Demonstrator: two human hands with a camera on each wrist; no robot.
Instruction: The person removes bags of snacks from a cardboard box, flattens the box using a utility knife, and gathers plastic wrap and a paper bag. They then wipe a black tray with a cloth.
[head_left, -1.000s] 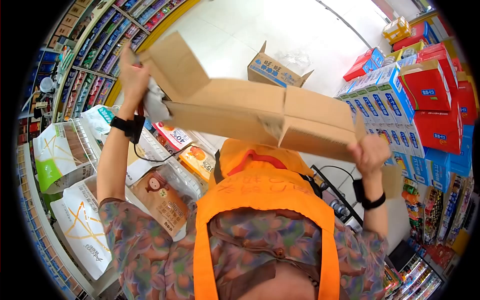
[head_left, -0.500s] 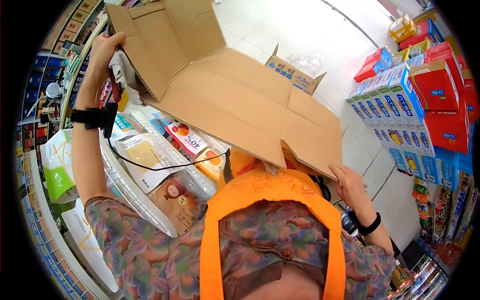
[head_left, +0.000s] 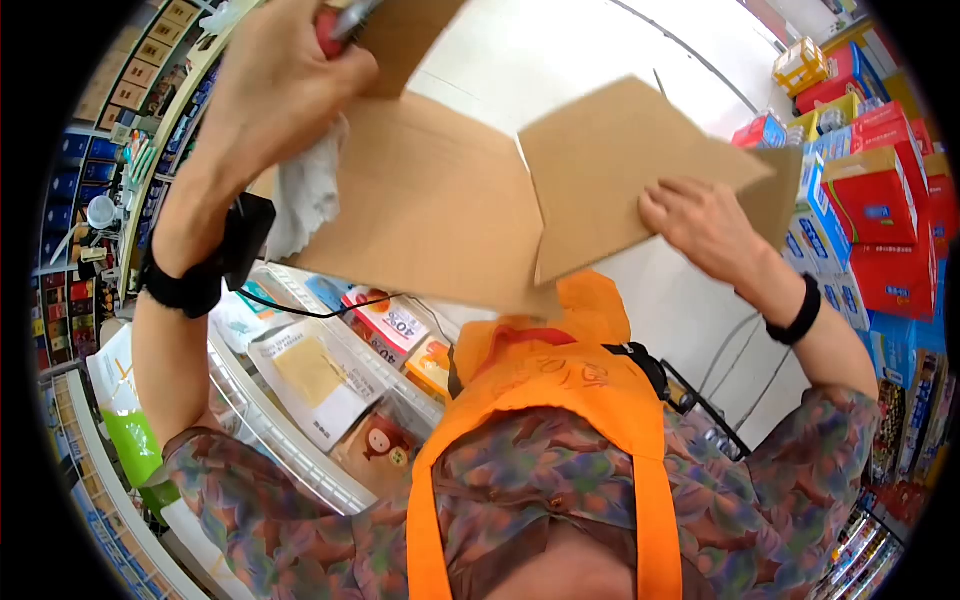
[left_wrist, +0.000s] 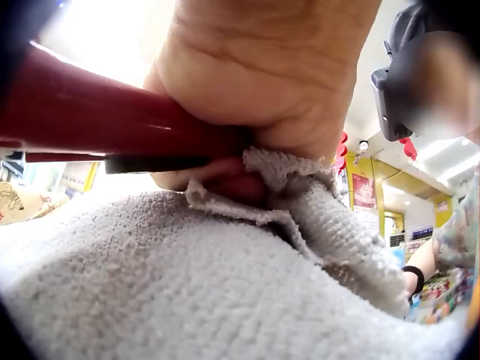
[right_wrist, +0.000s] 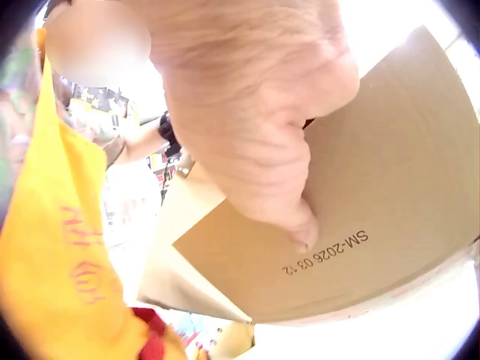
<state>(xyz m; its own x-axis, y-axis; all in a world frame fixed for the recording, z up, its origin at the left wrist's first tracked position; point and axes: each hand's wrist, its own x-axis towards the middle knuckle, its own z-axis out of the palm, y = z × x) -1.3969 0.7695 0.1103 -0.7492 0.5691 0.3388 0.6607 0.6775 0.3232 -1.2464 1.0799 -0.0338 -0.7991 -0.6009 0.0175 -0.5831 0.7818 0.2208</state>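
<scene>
A flattened cardboard box [head_left: 440, 200] is held up before the chest, its right flap [head_left: 610, 170] folded at an angle. My left hand [head_left: 285, 90] grips a red-handled tool [head_left: 328, 32] with a metal end, and a whitish cloth [head_left: 305, 190] hangs beneath that hand. The left wrist view shows the red handle [left_wrist: 97, 109] against the palm and the cloth [left_wrist: 150, 277] bunched at the fingers. My right hand [head_left: 705, 225] pinches the flap's lower edge; in the right wrist view its thumb lies on the printed cardboard [right_wrist: 390, 165].
Bagged goods [head_left: 320, 380] fill a white wire rack at the left, with stocked shelves [head_left: 75, 190] behind. Red cartons [head_left: 880, 230] and blue-white packs are stacked at the right. Pale floor [head_left: 560, 60] lies beyond the cardboard, and an orange apron [head_left: 540, 385] covers the chest.
My left hand has come closer to the camera, bringing the red-handled tool into view. The right hand has risen, and the right flap is now bent up. The floor carton is now largely hidden.
</scene>
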